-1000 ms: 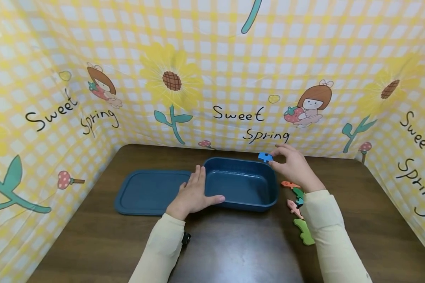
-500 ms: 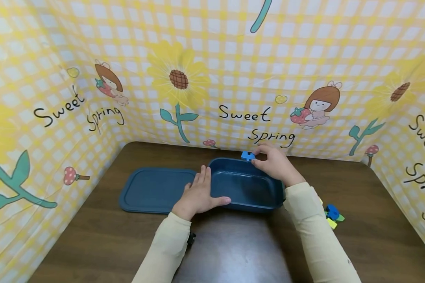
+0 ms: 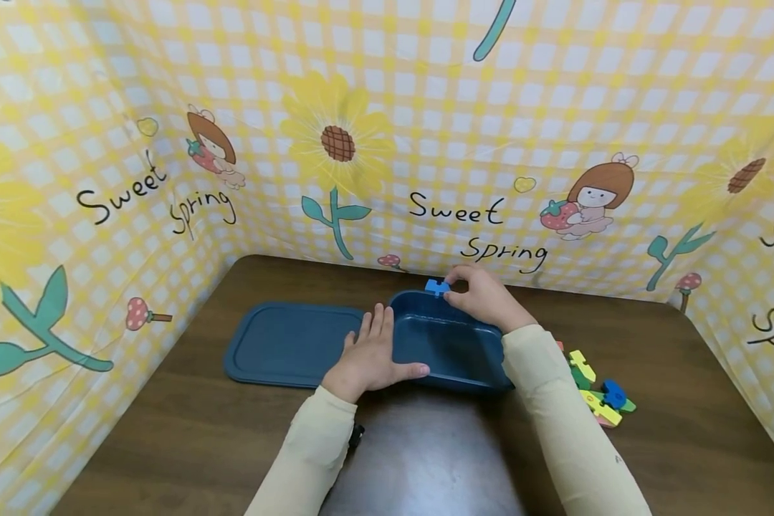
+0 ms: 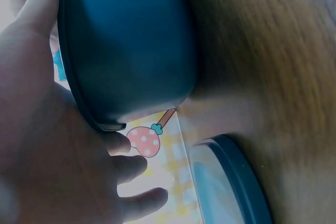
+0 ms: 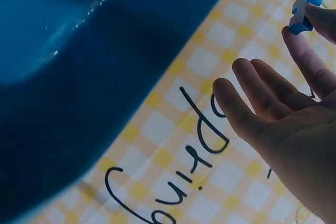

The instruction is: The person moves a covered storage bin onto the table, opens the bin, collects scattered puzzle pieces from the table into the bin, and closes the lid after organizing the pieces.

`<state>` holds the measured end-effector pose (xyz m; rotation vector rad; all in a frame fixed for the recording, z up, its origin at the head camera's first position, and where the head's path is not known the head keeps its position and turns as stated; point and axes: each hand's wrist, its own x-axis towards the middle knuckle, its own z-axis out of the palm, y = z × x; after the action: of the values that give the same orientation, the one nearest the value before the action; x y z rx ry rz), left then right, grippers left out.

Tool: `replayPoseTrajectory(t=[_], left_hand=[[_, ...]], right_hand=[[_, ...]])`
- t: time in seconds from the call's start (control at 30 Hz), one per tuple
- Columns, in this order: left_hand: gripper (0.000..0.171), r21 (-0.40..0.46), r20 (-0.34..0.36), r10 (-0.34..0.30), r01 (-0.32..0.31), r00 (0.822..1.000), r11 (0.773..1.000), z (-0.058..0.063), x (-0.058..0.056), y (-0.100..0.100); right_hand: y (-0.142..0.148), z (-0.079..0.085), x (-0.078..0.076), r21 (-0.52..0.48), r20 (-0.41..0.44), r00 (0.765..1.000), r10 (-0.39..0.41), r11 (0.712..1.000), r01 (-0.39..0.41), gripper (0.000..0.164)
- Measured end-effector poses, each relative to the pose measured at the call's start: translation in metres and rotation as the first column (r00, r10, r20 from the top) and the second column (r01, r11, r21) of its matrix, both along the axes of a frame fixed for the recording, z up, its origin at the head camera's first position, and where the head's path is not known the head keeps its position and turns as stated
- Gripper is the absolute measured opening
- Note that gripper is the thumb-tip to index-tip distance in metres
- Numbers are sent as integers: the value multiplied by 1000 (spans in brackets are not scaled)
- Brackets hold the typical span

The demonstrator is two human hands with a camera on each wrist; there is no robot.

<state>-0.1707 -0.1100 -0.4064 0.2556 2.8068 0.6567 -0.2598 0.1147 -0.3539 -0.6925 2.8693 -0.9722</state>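
My right hand (image 3: pixel 480 297) pinches a small blue puzzle piece (image 3: pixel 436 287) between thumb and forefinger, over the far rim of a dark blue plastic box (image 3: pixel 451 351). In the right wrist view the same piece (image 5: pixel 304 11) shows a notched edge, and the other fingers are held away from it. My left hand (image 3: pixel 364 362) rests on the box's left end, fingers straight and thumb stretched along the front rim. From the left wrist view, the box wall (image 4: pixel 131 40) stands beside that hand's palm and fingers.
A flat dark blue lid (image 3: pixel 297 344) lies left of the box, partly behind my left hand. Several puzzle pieces lie right of the box, including a yellow one (image 3: pixel 582 364) and a round blue one (image 3: pixel 614 394), partly hidden by my right sleeve. Patterned cloth surrounds the wooden table.
My right hand has carried the blue puzzle piece leftward from the box's far right corner to over its far rim. My left hand stays on the box; the head view has shifted slightly.
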Motion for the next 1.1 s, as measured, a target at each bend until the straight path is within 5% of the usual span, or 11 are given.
replayPoseTrajectory(t=[0.23, 0.77, 1.1], left_hand=[[123, -7, 4, 0, 0, 1000, 1000, 2, -1, 0], [122, -13, 15, -6, 7, 1000, 1000, -3, -2, 0], [122, -10, 2, -7, 7, 1000, 1000, -3, -3, 1]], right_hand=[[-10, -11, -7, 38, -26, 1000, -13, 999, 14, 20], [-28, -35, -14, 101, 116, 993, 16, 995, -27, 20], [-32, -47, -15, 126, 121, 993, -3, 992, -12, 22]])
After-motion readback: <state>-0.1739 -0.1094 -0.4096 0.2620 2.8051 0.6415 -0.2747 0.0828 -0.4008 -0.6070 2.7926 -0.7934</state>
